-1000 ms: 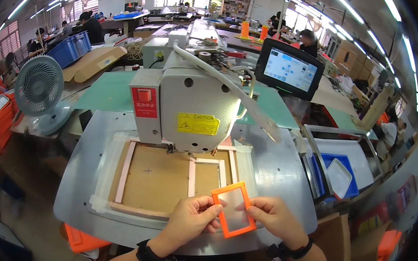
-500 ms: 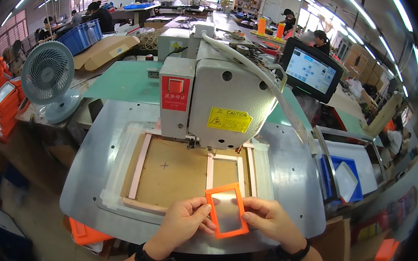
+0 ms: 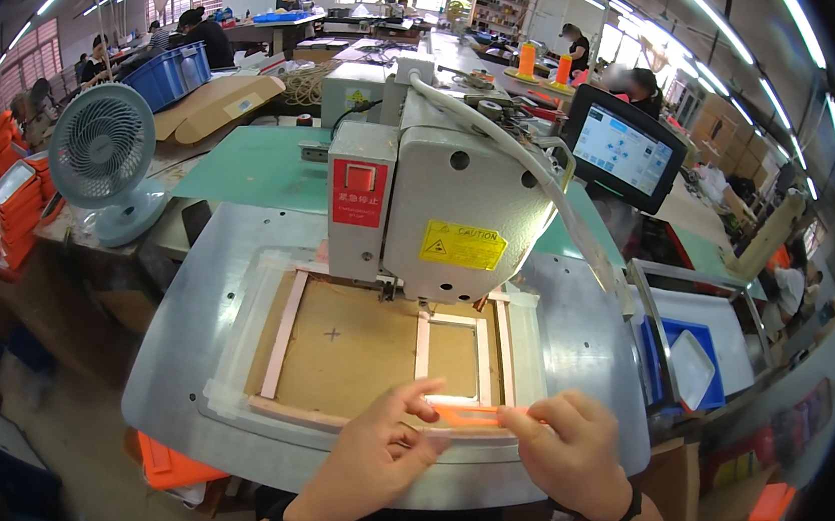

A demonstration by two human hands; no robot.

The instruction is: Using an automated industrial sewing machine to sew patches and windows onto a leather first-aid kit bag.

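Observation:
An orange-bordered rectangular frame with a clear window (image 3: 468,414) is tipped almost edge-on above the front of the work plate. My right hand (image 3: 574,446) pinches its right end between thumb and fingers. At the other end, my left hand (image 3: 385,449) has its thumb and index finger spread apart, the frame's left end between them; whether its curled fingers touch the frame I cannot tell. Just beyond lies a brown template board (image 3: 355,342) edged with pale strips, with a smaller strip-edged rectangle on its right. The grey sewing machine head (image 3: 463,206) stands over the board's far edge.
A metal plate (image 3: 193,332) surrounds the board. The machine carries a red emergency button (image 3: 359,179) and a hose. A screen (image 3: 625,147) stands at right, above a blue tray (image 3: 706,333). At left are a fan (image 3: 103,145) and stacked orange pieces (image 3: 23,198).
The orange frame has tipped from facing me to nearly edge-on and risen slightly. My left fingers have spread away from its left side; my right hand has turned, still gripping it.

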